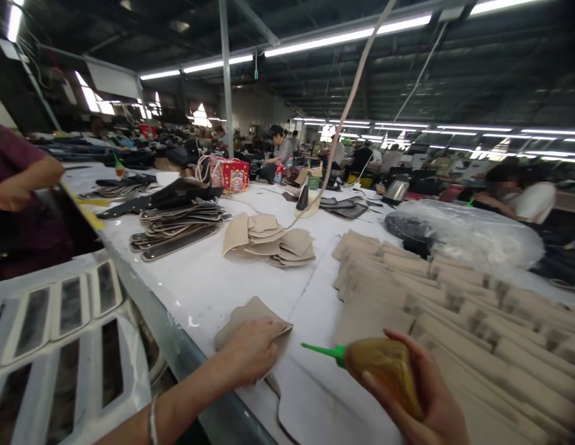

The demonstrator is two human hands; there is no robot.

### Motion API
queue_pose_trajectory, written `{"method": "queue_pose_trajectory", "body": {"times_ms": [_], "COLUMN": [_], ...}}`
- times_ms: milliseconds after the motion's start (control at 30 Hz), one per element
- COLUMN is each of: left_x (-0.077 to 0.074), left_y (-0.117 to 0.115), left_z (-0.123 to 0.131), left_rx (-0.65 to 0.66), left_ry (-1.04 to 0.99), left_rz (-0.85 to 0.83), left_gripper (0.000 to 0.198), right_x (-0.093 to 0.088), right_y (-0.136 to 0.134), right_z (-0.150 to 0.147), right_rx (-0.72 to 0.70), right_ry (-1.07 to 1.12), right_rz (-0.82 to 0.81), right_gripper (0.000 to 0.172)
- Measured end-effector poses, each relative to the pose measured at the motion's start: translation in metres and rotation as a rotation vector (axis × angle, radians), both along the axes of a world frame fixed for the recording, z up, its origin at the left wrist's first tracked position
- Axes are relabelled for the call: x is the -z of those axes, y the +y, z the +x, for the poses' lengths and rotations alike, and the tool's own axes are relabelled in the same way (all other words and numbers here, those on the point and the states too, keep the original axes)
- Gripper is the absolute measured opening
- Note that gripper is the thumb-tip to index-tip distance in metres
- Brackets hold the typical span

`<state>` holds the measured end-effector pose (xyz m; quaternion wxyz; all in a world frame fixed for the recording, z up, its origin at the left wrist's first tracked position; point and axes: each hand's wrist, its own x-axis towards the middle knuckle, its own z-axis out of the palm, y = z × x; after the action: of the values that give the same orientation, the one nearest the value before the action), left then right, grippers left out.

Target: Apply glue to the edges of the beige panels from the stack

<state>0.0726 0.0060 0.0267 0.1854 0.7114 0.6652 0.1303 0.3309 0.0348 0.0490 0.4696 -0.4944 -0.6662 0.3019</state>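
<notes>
My left hand [250, 352] grips a beige leather-like piece [241, 315] low over the near table edge, its fingers closed over the top and the thumb hidden. In my right hand [431, 395] is a squeeze bottle [380, 364] of amber liquid, probably glue. Its thin green nozzle [322, 350] points left towards the beige piece, with a gap between them. Right of the bottle, many beige pieces [491, 334] lie in overlapping rows. A loose pile of beige pieces [273, 241] sits farther back in the middle.
A stack of dark strips [176, 222] lies at the left of the white table [190, 290]. Behind are a red patterned box [234, 175] and a clear plastic bag [477, 235]. A white plastic rack [74, 346] stands at lower left, near another person's arm [32, 182]. A cord [347, 111] hangs down.
</notes>
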Motion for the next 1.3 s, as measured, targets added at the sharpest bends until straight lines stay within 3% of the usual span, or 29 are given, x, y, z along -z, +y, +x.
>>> {"method": "queue_pose_trajectory", "body": {"times_ms": [233,500,700,867,1133,1300], "left_x": [0.003,0.008,0.007,0.005,0.004,0.005], "left_y": [0.001,0.004,0.004,0.003,0.004,0.005], "left_z": [0.001,0.019,0.029,0.029,0.026,0.025], "left_rx": [0.050,0.072,0.052,0.052,0.053,0.054], "left_ry": [-0.093,-0.095,0.022,0.007,-0.042,-0.071], "left_rz": [-0.003,-0.001,-0.036,-0.041,-0.043,-0.030], "left_gripper": [0.056,0.053,0.038,0.037,0.036,0.036], "right_x": [0.002,0.003,0.014,0.025,0.027,0.031], "right_y": [0.006,0.005,0.007,0.013,0.008,0.011], "right_z": [-0.034,-0.021,-0.012,-0.005,-0.007,-0.004], "right_rx": [-0.079,-0.066,-0.089,-0.122,-0.068,-0.008], "right_ry": [-0.024,-0.130,-0.147,-0.181,-0.109,-0.124], "right_rz": [-0.048,0.022,0.045,0.100,-0.008,0.036], "right_gripper": [0.055,0.050,0.050,0.051,0.049,0.050]}}
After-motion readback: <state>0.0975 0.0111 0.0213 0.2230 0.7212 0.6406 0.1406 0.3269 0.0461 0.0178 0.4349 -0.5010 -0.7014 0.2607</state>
